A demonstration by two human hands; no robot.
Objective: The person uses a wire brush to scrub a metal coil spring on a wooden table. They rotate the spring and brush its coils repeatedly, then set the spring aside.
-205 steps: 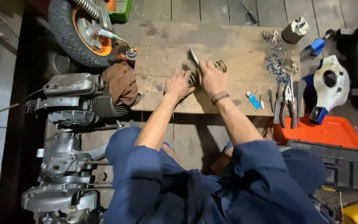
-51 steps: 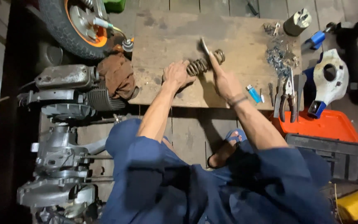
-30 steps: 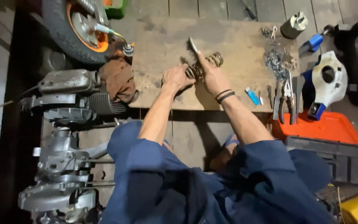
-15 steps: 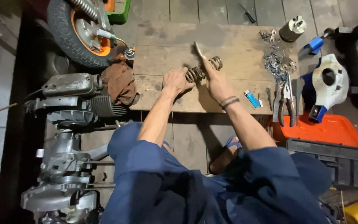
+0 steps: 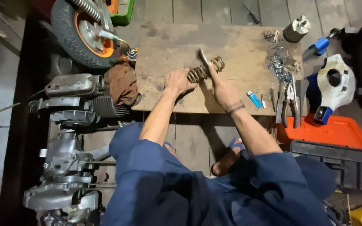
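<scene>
A rusty coil spring [image 5: 206,69] lies slanted on a low wooden board [image 5: 239,46]. My left hand [image 5: 177,80] grips its lower left end. My right hand [image 5: 222,88] presses along the spring's right side and holds a thin flat metal tool [image 5: 202,55] whose tip sticks up above the coil. Both forearms reach out from dark blue sleeves.
Left of the board stand a small engine [image 5: 70,125], a brown rag [image 5: 121,83] and an orange-rimmed wheel [image 5: 88,31]. To the right lie a blue lighter [image 5: 254,99], pliers [image 5: 288,102], a heap of small metal parts [image 5: 278,62], a white housing [image 5: 332,86] and an orange tray [image 5: 336,132].
Both hands stay on the spring; it has shifted slightly on the board and the thin tool's tip has moved as my right hand works along the coil.
</scene>
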